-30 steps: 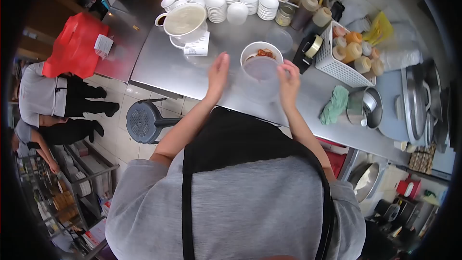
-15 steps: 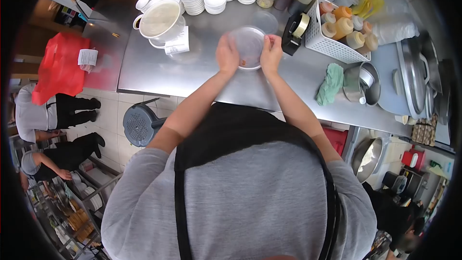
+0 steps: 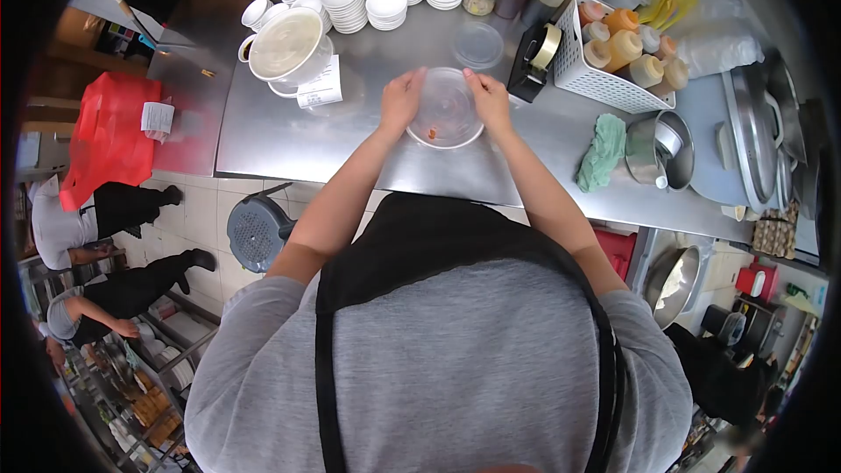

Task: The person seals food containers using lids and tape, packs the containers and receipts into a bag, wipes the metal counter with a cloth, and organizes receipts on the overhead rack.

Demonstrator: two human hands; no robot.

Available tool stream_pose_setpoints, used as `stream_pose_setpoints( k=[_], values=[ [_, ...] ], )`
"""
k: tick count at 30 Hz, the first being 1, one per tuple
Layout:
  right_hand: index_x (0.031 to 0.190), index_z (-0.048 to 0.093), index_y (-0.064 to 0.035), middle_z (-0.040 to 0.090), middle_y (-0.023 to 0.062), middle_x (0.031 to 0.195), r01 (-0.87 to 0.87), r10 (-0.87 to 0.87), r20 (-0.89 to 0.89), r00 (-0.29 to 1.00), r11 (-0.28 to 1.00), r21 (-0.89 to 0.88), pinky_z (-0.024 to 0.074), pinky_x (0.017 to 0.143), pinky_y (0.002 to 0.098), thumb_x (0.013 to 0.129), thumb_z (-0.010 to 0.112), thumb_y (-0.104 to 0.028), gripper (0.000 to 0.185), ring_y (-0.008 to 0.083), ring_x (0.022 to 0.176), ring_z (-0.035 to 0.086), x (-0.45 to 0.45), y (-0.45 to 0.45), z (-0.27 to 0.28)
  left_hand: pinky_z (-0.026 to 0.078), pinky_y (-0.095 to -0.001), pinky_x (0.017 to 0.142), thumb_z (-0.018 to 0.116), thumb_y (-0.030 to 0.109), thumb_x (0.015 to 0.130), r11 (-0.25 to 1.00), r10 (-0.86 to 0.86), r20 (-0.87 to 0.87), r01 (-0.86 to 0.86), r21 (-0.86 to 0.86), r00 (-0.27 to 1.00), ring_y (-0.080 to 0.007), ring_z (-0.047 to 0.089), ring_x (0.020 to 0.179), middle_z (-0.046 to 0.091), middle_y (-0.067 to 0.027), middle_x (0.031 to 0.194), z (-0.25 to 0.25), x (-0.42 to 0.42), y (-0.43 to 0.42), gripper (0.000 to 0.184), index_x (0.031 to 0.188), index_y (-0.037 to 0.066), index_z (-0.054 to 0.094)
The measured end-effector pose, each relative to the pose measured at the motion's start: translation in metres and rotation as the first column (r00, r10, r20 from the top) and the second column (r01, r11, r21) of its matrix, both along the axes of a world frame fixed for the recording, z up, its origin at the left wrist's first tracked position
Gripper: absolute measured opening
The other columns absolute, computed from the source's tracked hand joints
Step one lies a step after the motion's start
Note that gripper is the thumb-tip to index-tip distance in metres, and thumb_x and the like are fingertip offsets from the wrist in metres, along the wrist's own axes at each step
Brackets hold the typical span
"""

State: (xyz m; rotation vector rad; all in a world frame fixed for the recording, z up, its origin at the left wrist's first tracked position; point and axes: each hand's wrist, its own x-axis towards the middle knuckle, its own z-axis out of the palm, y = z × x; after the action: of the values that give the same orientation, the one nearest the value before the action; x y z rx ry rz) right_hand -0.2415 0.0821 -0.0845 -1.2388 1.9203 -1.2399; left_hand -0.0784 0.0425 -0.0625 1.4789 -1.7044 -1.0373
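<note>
A round white bowl stands on the steel counter, covered by a translucent lid with something reddish visible under its lower part. At the bowl's left edge is my left hand, its fingers closed on the rim. My right hand holds the right side of the rim, thumb on the lid. Just beyond the bowl a separate clear lid lies flat. To the left, a larger covered container stands beside a printed slip.
Stacked white cups line the back. A tape dispenser, a white basket of sauce bottles, a green cloth and a metal pot are at right. A red bag and two people are at left.
The translucent lid has come over the bowl, and both hands have closed in on its rim. The bowl has moved closer to the counter's front edge. The view has shifted.
</note>
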Motion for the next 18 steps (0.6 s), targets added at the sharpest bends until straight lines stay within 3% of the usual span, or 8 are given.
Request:
stream_pose_setpoints(
  k=[1,4,8,10,11,13,17,18],
  values=[
    [0.083,0.064,-0.001,0.062,0.0148,0.078,0.015,-0.017,0.061,0.998,0.999,0.036,0.044,0.065,0.0315,0.077,0.06,-0.033,0.033,0.0275,0.071,0.059,0.0,-0.001,-0.001,0.039,-0.0292,0.057,0.046,0.039,0.086,1.0,0.008,-0.036,-0.009,-0.027,0.999,-0.013,0.043,0.057,0.048,-0.0088,0.056,-0.003,0.0,0.0,0.044,0.076,-0.002,0.057],
    [0.087,0.065,-0.0032,0.063,0.015,0.081,-0.008,-0.023,0.196,0.98,0.988,0.155,0.0446,0.067,0.0313,0.077,0.06,-0.034,0.032,0.0275,0.074,0.06,-0.001,-0.002,0.002,0.038,-0.0295,0.056,0.047,0.039,0.085,1.0,0.019,-0.051,-0.019,0.006,0.998,-0.0141,0.042,0.057,0.049,-0.0094,0.056,-0.011,-0.001,-0.003,0.044,0.077,-0.002,0.057],
    [0.09,0.065,-0.0047,0.062,0.0152,0.086,0.027,-0.044,0.152,0.987,0.993,0.112,0.0444,0.07,0.0304,0.077,0.06,-0.034,0.032,0.0241,0.079,0.059,-0.001,0.003,0.011,0.042,-0.0294,0.062,0.049,0.039,0.085,0.999,0.037,0.01,-0.037,0.007,0.999,-0.0164,0.051,0.063,0.056,-0.0113,0.064,-0.018,0.001,-0.008,0.041,0.085,0.0,0.06],
    [0.092,0.063,-0.0031,0.061,0.0142,0.092,-0.001,0.003,-0.191,0.982,1.0,0.01,0.0443,0.072,0.029,0.078,0.06,-0.033,0.033,0.021,0.084,0.058,-0.008,0.011,0.029,0.044,-0.0345,0.075,0.048,0.031,0.084,0.999,-0.012,0.042,0.014,-0.033,0.999,-0.0328,0.057,0.087,0.061,-0.0197,0.092,-0.01,0.002,-0.012,0.033,0.1,0.004,0.06],
    [0.092,0.063,-0.0031,0.061,0.0142,0.092,0.016,-0.016,-0.195,0.981,1.0,0.001,0.0443,0.072,0.029,0.078,0.06,-0.033,0.033,0.021,0.084,0.058,-0.019,0.016,0.037,0.044,-0.0345,0.075,0.048,0.031,0.084,0.999,-0.029,0.038,0.031,-0.042,0.999,-0.0328,0.057,0.087,0.061,-0.0197,0.092,-0.007,-0.003,-0.016,0.033,0.1,0.004,0.06],
    [0.089,0.063,-0.0013,0.059,0.0132,0.097,0.157,-0.168,-0.05,0.985,0.973,-0.171,0.0439,0.071,0.0289,0.078,0.06,-0.032,0.033,0.0207,0.084,0.056,-0.052,0.034,0.046,0.043,-0.0345,0.077,0.05,0.024,0.084,0.912,0.004,0.063,0.023,-0.411,0.998,-0.0319,0.057,0.087,0.061,-0.0181,0.094,0.021,-0.013,-0.014,0.029,0.103,0.004,0.059],
    [0.087,0.063,-0.0005,0.061,0.0093,0.086,0.434,-0.446,0.01,0.895,0.865,-0.252,0.0426,0.066,0.0287,0.078,0.061,-0.026,0.027,0.0187,0.076,0.055,-0.107,0.023,-0.002,0.044,-0.0308,0.076,0.051,0.014,0.083,0.885,-0.392,-0.364,0.455,0.101,0.845,-0.0213,0.057,0.083,0.062,-0.0097,0.089,0.071,-0.097,0.047,0.021,0.095,0.001,0.061],
    [0.086,0.064,-0.0021,0.06,0.0058,0.083,0.367,-0.349,0.198,0.916,0.929,-0.058,0.0413,0.062,0.0262,0.077,0.062,-0.024,0.024,0.0144,0.07,0.052,-0.11,0.019,0.001,0.044,-0.0297,0.074,0.05,0.012,0.082,0.827,-0.287,-0.514,0.48,0.293,0.808,-0.0192,0.057,0.081,0.062,-0.0083,0.086,0.056,-0.119,0.047,0.018,0.09,0.001,0.061]
  ],
)
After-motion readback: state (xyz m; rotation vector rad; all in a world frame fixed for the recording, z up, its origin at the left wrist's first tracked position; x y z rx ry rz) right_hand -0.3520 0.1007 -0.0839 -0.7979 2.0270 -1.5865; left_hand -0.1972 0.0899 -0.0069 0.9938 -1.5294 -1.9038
